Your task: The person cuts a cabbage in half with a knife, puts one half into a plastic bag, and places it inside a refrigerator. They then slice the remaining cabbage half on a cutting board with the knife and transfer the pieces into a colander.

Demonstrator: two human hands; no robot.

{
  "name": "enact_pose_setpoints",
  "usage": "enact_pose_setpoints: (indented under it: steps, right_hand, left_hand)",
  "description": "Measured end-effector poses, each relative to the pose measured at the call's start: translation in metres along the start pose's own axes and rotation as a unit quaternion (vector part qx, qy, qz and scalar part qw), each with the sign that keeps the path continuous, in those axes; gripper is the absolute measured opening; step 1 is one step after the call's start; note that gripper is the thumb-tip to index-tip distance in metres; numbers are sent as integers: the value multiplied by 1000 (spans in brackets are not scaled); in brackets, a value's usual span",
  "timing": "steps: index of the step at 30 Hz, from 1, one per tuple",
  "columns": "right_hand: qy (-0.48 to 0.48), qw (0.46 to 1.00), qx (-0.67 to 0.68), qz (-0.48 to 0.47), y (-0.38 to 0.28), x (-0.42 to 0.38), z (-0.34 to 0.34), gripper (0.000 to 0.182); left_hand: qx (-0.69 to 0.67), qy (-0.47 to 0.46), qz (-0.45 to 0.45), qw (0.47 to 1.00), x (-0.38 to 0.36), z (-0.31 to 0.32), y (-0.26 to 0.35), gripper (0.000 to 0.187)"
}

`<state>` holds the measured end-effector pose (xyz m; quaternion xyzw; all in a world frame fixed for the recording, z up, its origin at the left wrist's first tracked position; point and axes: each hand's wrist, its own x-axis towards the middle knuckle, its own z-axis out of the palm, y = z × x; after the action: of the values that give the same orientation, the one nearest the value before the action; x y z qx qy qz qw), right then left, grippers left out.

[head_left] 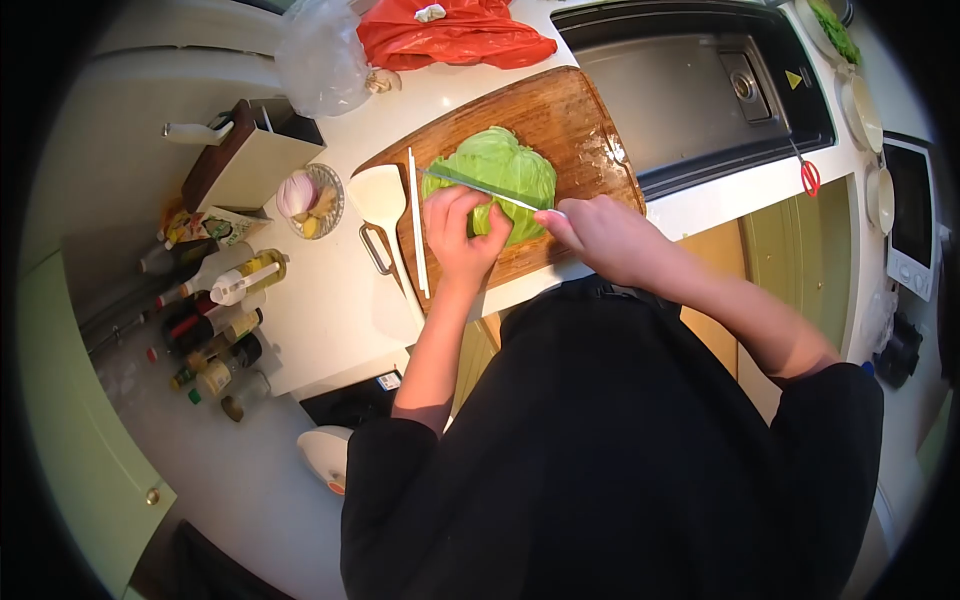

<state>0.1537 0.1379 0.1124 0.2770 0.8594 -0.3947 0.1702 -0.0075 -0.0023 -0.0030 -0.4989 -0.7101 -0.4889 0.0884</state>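
Note:
A pale green head of cabbage [505, 158] sits on the wooden cutting board [575, 105]. My left hand [462, 235] presses against its near left side with curled fingers, steadying it. My right hand [612, 238] is closed round the handle of a kitchen knife [482, 188]. The blade stretches leftward across the cabbage, right over the fingers of my left hand. White chopsticks [417, 225] lie along the board's left part, beside a white spatula [378, 197].
A sink [660, 95] lies beyond the board to the right, with red scissors [809, 178] near its corner. A knife block [250, 150], a glass bowl of onion and garlic [325, 200] and several bottles [250, 277] stand left. A red plastic bag [450, 35] lies behind.

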Motion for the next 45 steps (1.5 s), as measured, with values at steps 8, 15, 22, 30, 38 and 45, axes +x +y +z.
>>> enact_pose_setpoints:
  steps: [8,15,22,30,38,45]
  right_hand:
    - [-122,977,175,19,26,-7,-9,47]
    - [-24,992,71,100,25,6,15,33]
    - [-19,987,5,160,29,12,34,29]
    - [-46,982,-54,176,49,30,60,33]
    - [-58,979,-78,181,54,43,81,38]
    - [-81,976,-60,194,71,60,106,35]
  left_hand:
    - [0,-26,44,999,-2,-2,7,22]
    - [-23,-32,39,998,10,2,8,24]
    - [-22,-3,42,999,-2,4,8,26]
    - [-72,-24,50,996,1,3,3,22]
    - [-81,13,51,995,-4,0,-2,24]
    - [-96,16,41,994,-4,-3,-4,24]
